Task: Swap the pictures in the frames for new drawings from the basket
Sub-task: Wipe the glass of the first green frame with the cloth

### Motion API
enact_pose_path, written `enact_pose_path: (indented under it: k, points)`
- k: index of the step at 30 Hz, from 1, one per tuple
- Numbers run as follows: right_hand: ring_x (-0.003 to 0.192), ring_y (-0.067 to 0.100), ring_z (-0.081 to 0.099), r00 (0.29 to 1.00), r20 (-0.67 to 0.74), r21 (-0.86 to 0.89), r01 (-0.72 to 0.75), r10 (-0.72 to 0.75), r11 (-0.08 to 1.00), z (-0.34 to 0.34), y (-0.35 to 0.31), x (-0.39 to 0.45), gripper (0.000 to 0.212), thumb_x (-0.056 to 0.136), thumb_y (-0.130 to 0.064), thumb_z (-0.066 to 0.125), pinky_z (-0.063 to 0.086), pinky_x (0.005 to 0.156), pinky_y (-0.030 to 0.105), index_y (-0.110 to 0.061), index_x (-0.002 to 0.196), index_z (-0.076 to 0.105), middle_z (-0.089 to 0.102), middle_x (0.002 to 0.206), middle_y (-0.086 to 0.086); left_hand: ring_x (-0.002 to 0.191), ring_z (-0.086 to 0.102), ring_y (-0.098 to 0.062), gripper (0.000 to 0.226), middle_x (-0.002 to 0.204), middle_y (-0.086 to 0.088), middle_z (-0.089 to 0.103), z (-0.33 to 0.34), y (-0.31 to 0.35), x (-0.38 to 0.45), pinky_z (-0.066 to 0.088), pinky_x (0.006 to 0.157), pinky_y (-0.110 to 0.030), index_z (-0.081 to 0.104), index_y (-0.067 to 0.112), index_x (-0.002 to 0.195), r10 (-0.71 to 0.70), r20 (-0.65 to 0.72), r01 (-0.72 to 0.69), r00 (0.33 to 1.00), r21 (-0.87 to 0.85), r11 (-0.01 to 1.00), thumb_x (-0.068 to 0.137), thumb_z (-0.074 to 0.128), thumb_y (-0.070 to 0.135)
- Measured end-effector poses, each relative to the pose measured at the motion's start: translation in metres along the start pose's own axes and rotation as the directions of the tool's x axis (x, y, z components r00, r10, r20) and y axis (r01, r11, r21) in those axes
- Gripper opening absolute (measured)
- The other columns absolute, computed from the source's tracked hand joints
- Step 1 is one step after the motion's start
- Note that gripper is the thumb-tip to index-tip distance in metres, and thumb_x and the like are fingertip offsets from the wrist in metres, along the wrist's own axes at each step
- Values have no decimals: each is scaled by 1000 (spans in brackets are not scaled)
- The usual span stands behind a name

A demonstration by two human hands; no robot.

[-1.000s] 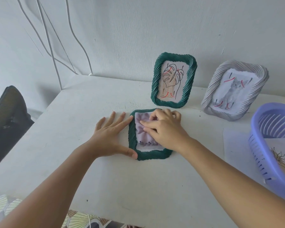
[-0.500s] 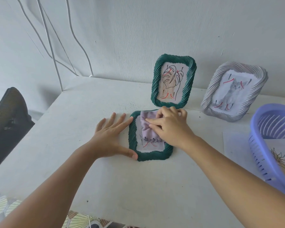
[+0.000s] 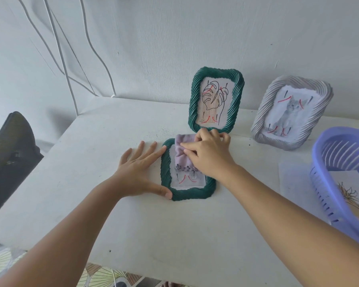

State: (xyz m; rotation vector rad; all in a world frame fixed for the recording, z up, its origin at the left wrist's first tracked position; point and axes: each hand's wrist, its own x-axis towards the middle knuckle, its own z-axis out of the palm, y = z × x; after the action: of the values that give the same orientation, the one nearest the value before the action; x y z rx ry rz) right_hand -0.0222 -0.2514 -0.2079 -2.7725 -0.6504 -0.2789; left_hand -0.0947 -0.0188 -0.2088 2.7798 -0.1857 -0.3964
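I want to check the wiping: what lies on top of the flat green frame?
A lilac cloth under the right hand covers the flat green frame's upper glass. Red and black marks show below; the rest is hidden.

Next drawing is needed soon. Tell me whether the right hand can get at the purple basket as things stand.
Probably yes: the right hand is pressing a lilac cloth on the flat frame, but bare table lies between it and the purple basket.

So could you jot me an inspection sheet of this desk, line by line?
Surface: white table, speckled.
Job's things: green frame lying flat under a lilac cloth; upright green frame; grey frame with a cat picture; purple basket holding a drawing.
Clutter: loose sheet beside the basket.
Hands: left hand flat, steadying the frame; right hand presses the cloth.
Cables: white cables on the wall.
Surroundings: black chair, white wall.
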Motion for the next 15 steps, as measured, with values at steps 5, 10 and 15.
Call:
enact_pose_path:
  k: [5, 10, 15]
  points:
    - [106, 22, 45, 998, 15, 65, 55, -56, 996, 9, -21, -1, 26, 99, -53, 49, 28, 97, 48, -51, 114, 70, 47, 101, -9, 149, -31, -6, 134, 166, 20, -15, -1, 0, 0, -13, 124, -46, -13, 64, 149, -1, 0, 1, 1000, 0, 1000, 41, 54, 105]
    - [101, 19, 43, 996, -44, -34, 70, -72, 997, -1, 17, -20, 26, 98, -55, 50, 25, 95, 46, -54, 116, 69, 45, 97, -11, 149, -30, -6, 138, 166, 21, -15, 1, -1, 2, -13, 124, -46, -10, 60, 152, -1, -7, 1, 1000, 0, 1000, 39, 54, 106]
    - [96, 25, 46, 986, -122, 17, -116, 117, 993, 9, -1, -11, 21, 96, -47, 58, 30, 89, 44, -43, 108, 75, 49, 96, -5, 149, -30, -6, 138, 166, 22, -15, 1, -1, 2, -13, 124, -46, -8, 59, 153, -7, -4, 7, 1000, -5, 1000, 38, 54, 106]
